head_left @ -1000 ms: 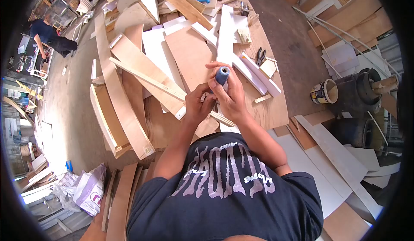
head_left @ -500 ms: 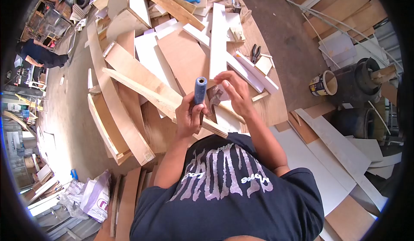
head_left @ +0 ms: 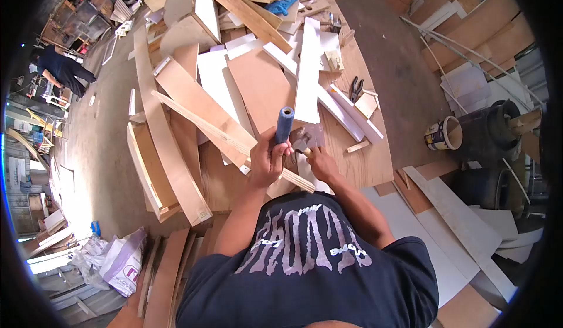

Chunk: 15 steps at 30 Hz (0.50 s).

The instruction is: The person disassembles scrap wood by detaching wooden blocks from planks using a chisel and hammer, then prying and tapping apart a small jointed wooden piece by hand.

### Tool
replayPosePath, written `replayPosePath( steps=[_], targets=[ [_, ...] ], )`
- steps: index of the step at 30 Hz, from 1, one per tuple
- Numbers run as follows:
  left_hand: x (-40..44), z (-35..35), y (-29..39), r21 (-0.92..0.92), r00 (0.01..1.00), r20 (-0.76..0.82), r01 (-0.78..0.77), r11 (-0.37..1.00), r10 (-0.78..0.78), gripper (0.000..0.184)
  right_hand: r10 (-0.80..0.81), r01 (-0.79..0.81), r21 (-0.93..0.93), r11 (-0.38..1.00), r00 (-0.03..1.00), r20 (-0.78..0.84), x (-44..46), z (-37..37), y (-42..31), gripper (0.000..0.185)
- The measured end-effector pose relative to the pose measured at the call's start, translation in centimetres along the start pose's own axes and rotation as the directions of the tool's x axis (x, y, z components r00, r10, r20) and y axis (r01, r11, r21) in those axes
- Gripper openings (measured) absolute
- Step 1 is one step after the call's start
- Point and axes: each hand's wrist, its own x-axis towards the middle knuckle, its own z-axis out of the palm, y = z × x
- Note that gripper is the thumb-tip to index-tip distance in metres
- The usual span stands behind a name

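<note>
My left hand (head_left: 268, 162) is closed around a tool with a blue grip (head_left: 284, 124). The grip stands upright, and a hole shows in its top end. The tool's lower part is hidden by my fingers. Just to the right, my right hand (head_left: 324, 165) is closed on a short wooden handle (head_left: 307, 151) pointing toward my left hand. Greyish metal (head_left: 304, 136) lies behind the handle; whether it belongs to it I cannot tell. Under my left hand a long pale wooden strip (head_left: 205, 124) runs diagonally toward my shirt.
Boards and offcuts cover the wooden workbench (head_left: 369, 167), among them a white board (head_left: 308, 64). Black-handled pliers (head_left: 356, 89) lie at its right side. On the floor right stand a bucket (head_left: 444, 134) and black bins (head_left: 498, 128). Another person (head_left: 58, 70) is far left.
My right hand has moved down from beside the blue grip, from spread fingers to closed around the wooden handle. My left hand still holds the blue-gripped tool; the view has shifted slightly.
</note>
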Motion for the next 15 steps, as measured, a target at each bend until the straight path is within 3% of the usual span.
replayPosePath(
  steps=[1, 3, 4, 5, 7, 9, 13, 15],
  targets=[
    [-0.1, 0.0, -0.1, -0.001, 1.000, -0.006, -0.008, 1.000, 0.008, 0.030, -0.008, 0.008, -0.006, 1.000, 1.000, -0.004, 0.2, -0.7, -0.2, 0.037],
    [-0.1, 0.1, -0.3, -0.052, 0.999, -0.039, -0.021, 0.998, 0.019, 0.031, 0.091, -0.102, 0.274, 0.956, 0.994, 0.054, 0.2, -2.3, -0.7, 0.030],
    [0.0, 0.3, -0.2, -0.055, 0.998, -0.058, -0.027, 0.998, 0.024, 0.032, 0.220, -0.257, 0.635, 0.729, 0.966, 0.139, -0.3, -3.8, -1.9, 0.031],
    [0.3, 0.4, 0.0, -0.055, 0.997, -0.068, -0.034, 0.998, 0.030, 0.032, 0.212, -0.251, 0.629, 0.736, 0.968, 0.138, -0.7, -5.7, -2.9, 0.031],
    [0.5, 0.5, 0.2, -0.048, 0.999, -0.049, -0.010, 0.999, 0.008, 0.031, 0.173, -0.215, 0.846, 0.487, 0.974, 0.147, -1.8, -10.5, -5.7, 0.034],
    [0.5, 0.4, 0.3, -0.015, 0.999, -0.036, -0.012, 1.000, 0.011, 0.033, 0.067, -0.077, 0.893, 0.443, 0.996, 0.053, -2.1, -15.2, -7.6, 0.040],
    [0.4, 0.9, -1.3, -0.069, 0.997, -0.008, -0.075, 0.995, 0.075, 0.034, -0.148, 0.179, 0.706, 0.685, 0.983, -0.105, -3.2, -23.7, -12.8, 0.048],
    [0.3, 1.2, -2.1, -0.115, 0.993, -0.006, -0.122, 0.986, 0.122, 0.035, -0.169, 0.173, 0.686, 0.706, 0.983, -0.075, -3.5, -26.5, -15.5, 0.048]
  ],
)
